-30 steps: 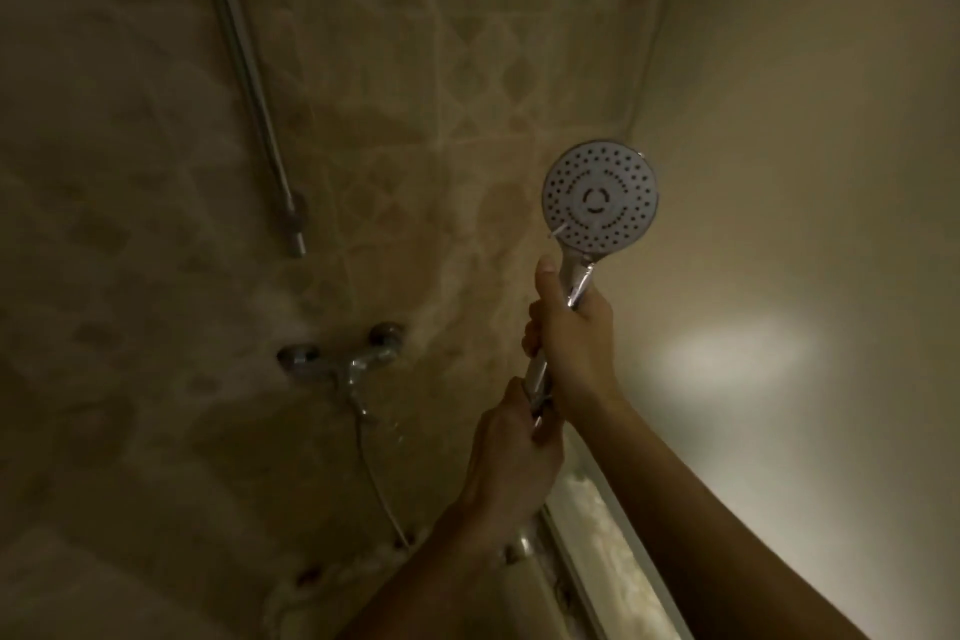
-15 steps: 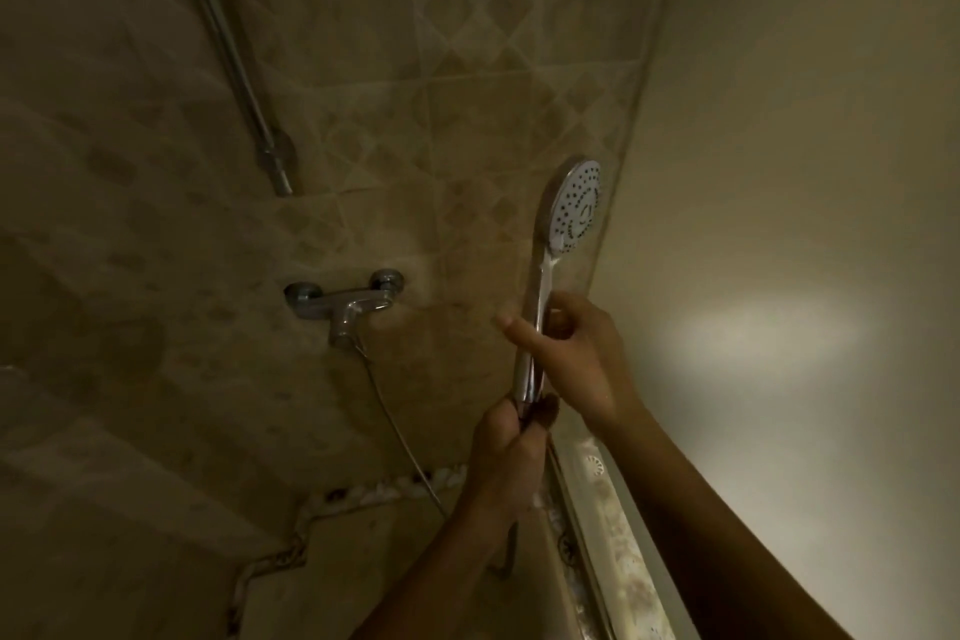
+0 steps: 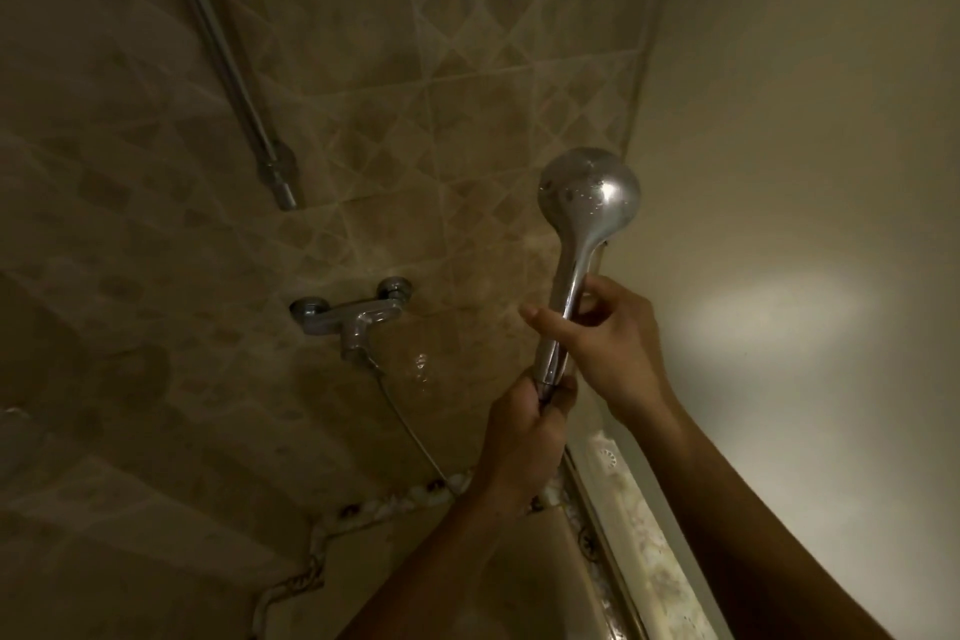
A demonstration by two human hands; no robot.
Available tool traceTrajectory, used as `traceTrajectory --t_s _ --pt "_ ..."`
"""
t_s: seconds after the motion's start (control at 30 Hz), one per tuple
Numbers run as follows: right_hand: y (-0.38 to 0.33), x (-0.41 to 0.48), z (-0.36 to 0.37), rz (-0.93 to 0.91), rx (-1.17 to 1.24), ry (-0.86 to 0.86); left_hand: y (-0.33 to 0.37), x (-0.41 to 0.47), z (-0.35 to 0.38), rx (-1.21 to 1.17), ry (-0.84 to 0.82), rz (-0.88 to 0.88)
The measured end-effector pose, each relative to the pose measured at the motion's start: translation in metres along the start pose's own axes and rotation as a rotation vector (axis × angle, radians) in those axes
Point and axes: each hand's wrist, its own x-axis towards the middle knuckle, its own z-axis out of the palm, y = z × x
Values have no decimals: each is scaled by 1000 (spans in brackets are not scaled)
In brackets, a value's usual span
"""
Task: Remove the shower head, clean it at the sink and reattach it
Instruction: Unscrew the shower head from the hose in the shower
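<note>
The chrome shower head (image 3: 588, 195) stands upright in front of the tiled wall, its rounded back turned toward me and its spray face hidden. My right hand (image 3: 608, 335) holds the middle of its handle (image 3: 563, 307) with the fingers wrapped loosely and the thumb stretched out to the left. My left hand (image 3: 524, 437) is closed around the bottom end of the handle, where the hose joins it. The thin hose (image 3: 410, 431) runs from the chrome mixer tap (image 3: 353, 320) down toward my left wrist.
A chrome riser rail (image 3: 228, 62) slants down the wall at upper left and ends above the tap. A plain wall with a patch of light fills the right. A metal door track (image 3: 597, 530) and a pebble border run along the floor below.
The shower head has turned about its handle: the spray face looked at me, then sideways, and now the back faces me. My right hand has loosened and regripped the handle.
</note>
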Motion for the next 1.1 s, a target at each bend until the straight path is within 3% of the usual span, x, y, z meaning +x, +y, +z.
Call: traceTrajectory --t_s 0.17,0.23,0.4,0.5,0.7,0.93,1.1 --pt "0 1 6 120 474 -155 -9 9 -13 -26 -39 25" --pt "-2 -2 10 131 560 -216 -13 12 -14 -43 -38 35" --pt "-11 -8 18 -2 152 1 -16 12 -17 -42 -47 71" --pt "-14 -8 19 13 220 35 -13 13 -19 -47 -43 100" --pt "-12 -9 9 51 446 -178 -6 14 -22 -48 -64 141" --pt "-21 -13 11 -47 202 91 0 14 -20 -42 -101 100" --pt "-26 -17 1 -11 427 -164 1 13 -20 -42 -118 75"
